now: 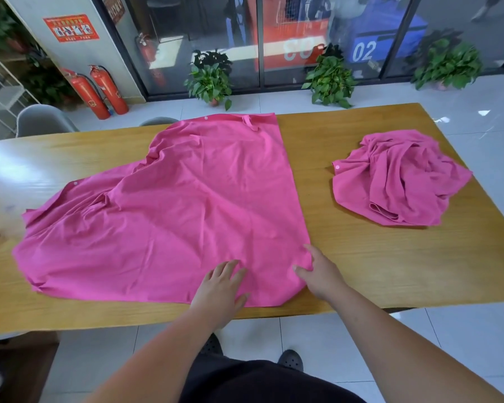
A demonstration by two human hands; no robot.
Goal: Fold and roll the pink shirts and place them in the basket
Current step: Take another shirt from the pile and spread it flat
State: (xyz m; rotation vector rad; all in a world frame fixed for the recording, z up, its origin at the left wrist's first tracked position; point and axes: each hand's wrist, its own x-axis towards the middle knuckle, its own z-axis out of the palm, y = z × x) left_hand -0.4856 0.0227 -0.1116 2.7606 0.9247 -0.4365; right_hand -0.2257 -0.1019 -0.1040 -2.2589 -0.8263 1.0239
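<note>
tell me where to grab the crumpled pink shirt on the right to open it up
Probably pinch the buttoned edge on the left side of the crumpled shirt, coming in low from the left across the table. It is the one flat edge lying clear of the bunched folds; grabbing the top would likely lift a wad.

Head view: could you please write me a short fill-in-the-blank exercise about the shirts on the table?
1. The table holds ____ pink shirts.
2. The crumpled shirt lies to the ____ of the spread shirt.
3. The left hand and the right hand both touch the ____ shirt.
4. The two fire extinguishers on the floor behind are ____.

Missing words: two; right; spread; red.
</note>
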